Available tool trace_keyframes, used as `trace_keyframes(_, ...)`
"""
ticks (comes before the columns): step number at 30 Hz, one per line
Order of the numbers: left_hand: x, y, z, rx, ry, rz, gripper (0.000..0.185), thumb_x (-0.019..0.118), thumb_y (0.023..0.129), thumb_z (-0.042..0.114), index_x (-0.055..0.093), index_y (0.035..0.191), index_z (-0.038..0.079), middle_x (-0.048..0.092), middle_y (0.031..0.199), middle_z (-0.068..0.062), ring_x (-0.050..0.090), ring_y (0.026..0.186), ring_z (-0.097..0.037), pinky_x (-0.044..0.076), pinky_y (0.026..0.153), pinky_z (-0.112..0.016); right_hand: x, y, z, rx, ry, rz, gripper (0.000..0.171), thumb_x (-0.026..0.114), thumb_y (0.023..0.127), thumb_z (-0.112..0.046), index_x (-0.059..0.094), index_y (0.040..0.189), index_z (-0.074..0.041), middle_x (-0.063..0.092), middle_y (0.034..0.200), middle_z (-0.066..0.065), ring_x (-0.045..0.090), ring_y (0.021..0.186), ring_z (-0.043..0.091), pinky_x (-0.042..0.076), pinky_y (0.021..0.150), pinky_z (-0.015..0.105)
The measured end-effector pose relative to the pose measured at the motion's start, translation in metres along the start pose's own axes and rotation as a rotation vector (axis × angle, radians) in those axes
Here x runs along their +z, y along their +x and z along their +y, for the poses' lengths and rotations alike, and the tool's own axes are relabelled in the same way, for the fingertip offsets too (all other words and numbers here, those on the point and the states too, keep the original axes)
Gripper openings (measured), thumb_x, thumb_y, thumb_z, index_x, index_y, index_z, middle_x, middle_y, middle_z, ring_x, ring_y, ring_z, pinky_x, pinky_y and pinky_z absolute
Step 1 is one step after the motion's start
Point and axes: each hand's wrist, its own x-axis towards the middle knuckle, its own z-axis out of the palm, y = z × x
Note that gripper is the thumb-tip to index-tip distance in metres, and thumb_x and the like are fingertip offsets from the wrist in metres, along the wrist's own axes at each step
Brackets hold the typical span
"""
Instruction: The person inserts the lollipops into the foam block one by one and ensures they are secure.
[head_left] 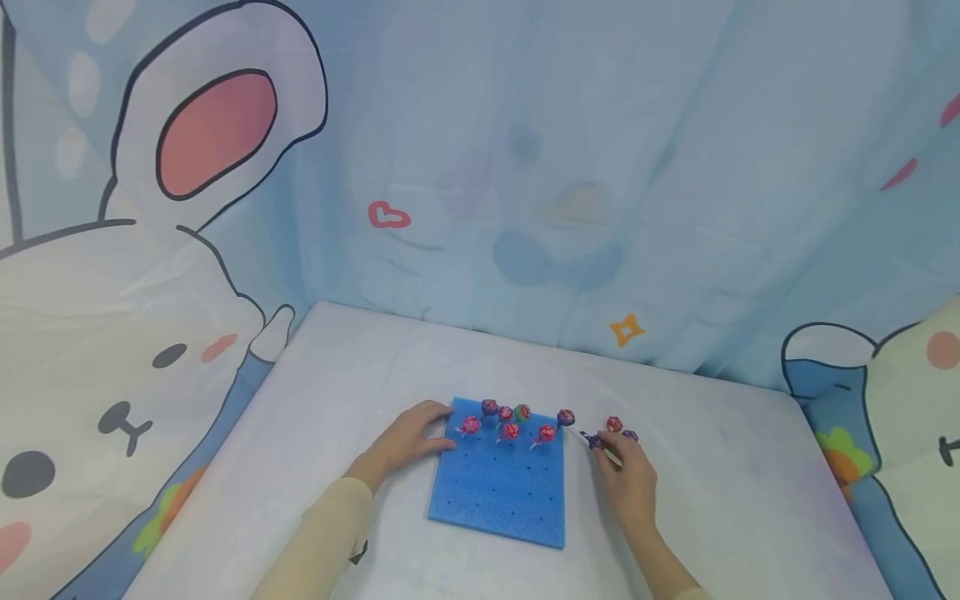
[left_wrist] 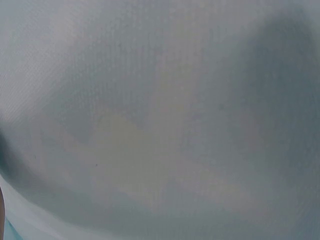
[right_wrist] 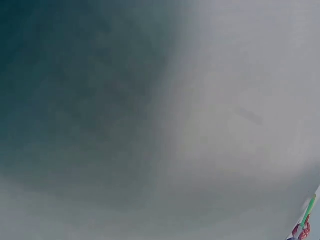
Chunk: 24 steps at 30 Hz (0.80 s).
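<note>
Left hand [head_left: 408, 440] flat, fingers resting on foam block [head_left: 498, 487] left edge. Right hand [head_left: 628, 475] pinching purple lollipop [head_left: 596, 442] just right of block.

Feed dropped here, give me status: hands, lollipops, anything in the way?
Left hand resting on foam board edge. Right hand pinching loose lollipop on table. Six lollipops standing in board. Nothing blocking.
</note>
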Motion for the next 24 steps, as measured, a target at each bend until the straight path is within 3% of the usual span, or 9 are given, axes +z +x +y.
trace_keyframes(8,0.003,0.0,-0.003,-0.007,0.014,-0.005,0.059,0.071,0.09,0.037,0.053,0.138,0.008,0.055,0.138,-0.009,0.046,0.133,-0.027,0.036,0.113,-0.042,-0.002,0.003,-0.002,0.033,0.037,0.012,0.031,0.067,0.09,0.001,0.066,0.121,-0.004,0.065,0.12,0.013,0.061,0.113,0.029,0.053,0.09,0.043)
trace_keyframes(10,0.002,0.0,-0.002,-0.009,0.013,-0.004,0.059,0.071,0.09,0.037,0.053,0.138,0.008,0.055,0.138,-0.009,0.046,0.133,-0.027,0.036,0.113,-0.043,-0.004,0.003,-0.003,0.024,0.035,0.011,0.032,0.067,0.09,0.001,0.067,0.122,-0.004,0.065,0.121,0.012,0.062,0.113,0.028,0.052,0.091,0.039)
trace_keyframes(17,0.0,-0.001,-0.001,-0.01,0.003,-0.001,0.059,0.072,0.089,0.036,0.054,0.138,0.008,0.055,0.138,-0.009,0.046,0.133,-0.027,0.037,0.113,-0.043,-0.013,0.001,-0.004,-0.046,0.078,0.035,0.035,0.07,0.088,0.001,0.068,0.122,-0.007,0.067,0.121,0.01,0.063,0.113,0.026,0.04,0.086,0.003)
trace_keyframes(24,0.001,-0.001,-0.002,-0.025,0.0,-0.002,0.059,0.071,0.089,0.038,0.053,0.138,0.01,0.054,0.138,-0.007,0.045,0.134,-0.025,0.036,0.113,-0.043,-0.025,-0.005,-0.013,-0.106,0.113,-0.026,0.034,0.07,0.088,0.0,0.069,0.121,-0.009,0.067,0.125,0.005,0.061,0.117,0.016,0.042,0.085,0.002)
